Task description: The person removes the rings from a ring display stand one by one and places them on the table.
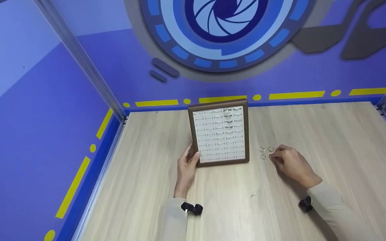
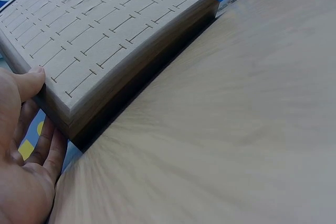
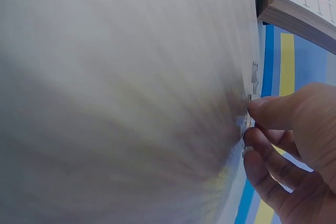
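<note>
the ring display tray (image 1: 220, 135) is a brown-framed board with a pale slotted pad, standing on the wooden table (image 1: 330, 140) near its back middle, a few rings set in its upper rows. just right of it lie 3 small silver rings (image 1: 263, 153) loose on the wood. the left hand (image 1: 188, 165) grips the tray's lower left corner, thumb on the frame, while the right hand (image 1: 290, 162) pinches 1 ring with thumb and fingertips.
</note>
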Motion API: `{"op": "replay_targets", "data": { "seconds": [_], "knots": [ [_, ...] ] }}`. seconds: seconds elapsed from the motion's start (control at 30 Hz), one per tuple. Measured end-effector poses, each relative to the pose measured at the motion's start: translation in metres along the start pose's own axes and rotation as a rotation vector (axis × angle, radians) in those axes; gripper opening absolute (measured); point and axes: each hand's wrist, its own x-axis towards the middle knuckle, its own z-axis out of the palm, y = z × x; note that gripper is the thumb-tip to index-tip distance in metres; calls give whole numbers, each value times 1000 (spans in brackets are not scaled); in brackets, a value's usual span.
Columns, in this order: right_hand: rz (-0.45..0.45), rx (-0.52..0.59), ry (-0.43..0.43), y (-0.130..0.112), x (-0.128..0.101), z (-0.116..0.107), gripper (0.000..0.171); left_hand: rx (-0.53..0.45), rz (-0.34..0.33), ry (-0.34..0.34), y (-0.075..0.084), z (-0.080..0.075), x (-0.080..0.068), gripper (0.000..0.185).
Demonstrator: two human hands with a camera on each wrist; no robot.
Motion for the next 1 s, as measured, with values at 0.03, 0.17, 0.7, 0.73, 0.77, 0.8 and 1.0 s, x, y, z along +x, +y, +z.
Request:
{"op": "replay_targets", "data": {
  "seconds": [0.03,0.17,0.7,0.73,0.77,0.8,1.0],
  "knots": [
    [0,0,0,0,0,0,11,-3,-1,0,0,0,0,62],
    [-1,-2,3,0,-1,0,13,-6,-6,3,-1,0,0,62],
    [6,-11,12,0,3,-9,12,10,-31,13,1,1,-1,61],
    [8,-7,12,0,4,-10,13,10,-32,13,1,1,-1,61],
    [9,-4,13,-1,6,-12,14,11,-32,13,1,1,-1,62],
    [10,3,16,-2,7,-14,14,9,-33,14,2,1,-1,62],
    [-3,42,93,-13,19,-29,17,8,-24,16,1,1,-1,62]
  ]
}}
